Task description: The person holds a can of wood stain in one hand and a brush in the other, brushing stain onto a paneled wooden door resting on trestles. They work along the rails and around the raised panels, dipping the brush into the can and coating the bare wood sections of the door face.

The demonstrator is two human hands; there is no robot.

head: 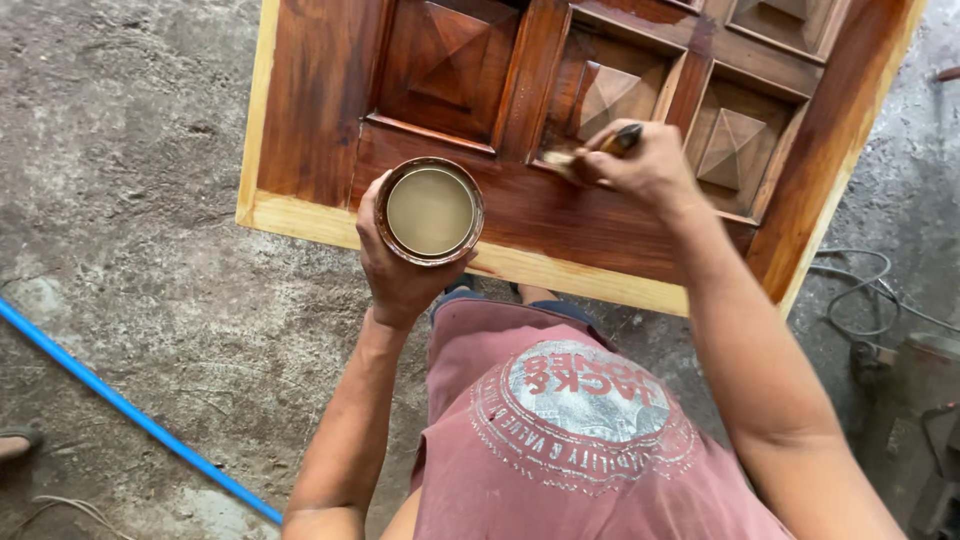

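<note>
My left hand (398, 268) was wrapped around a round tin (430, 211), fingers curled up its left side and the thumb along its near right edge, so the tin sat gripped in my palm. It was open at the top and held a flat pool of pale, beige-grey liquid; its rim was stained brown. I held it just over the near edge of the door (560, 130), above the strip of bare yellow wood there.

My right hand (640, 165) was clenched on a brush (590, 152), its dark handle sticking out to the far right of my knuckles and the pale bristles pointing left. The bristles lay on the door's wide cross rail, just near a raised square panel, right of the tin and close to it.

The door lay flat, running away from me and tilted to the right. Most of its face was glossy red-brown, with four pyramid panels in view; the left edge and near edge showed pale, unstained wood.

Under it was a rough grey floor (130, 200). A blue pipe (130, 410) ran slantwise across the near left. On the far right lay a loose grey cable (860, 290). My faded red shirt (570, 440) filled the near middle.
</note>
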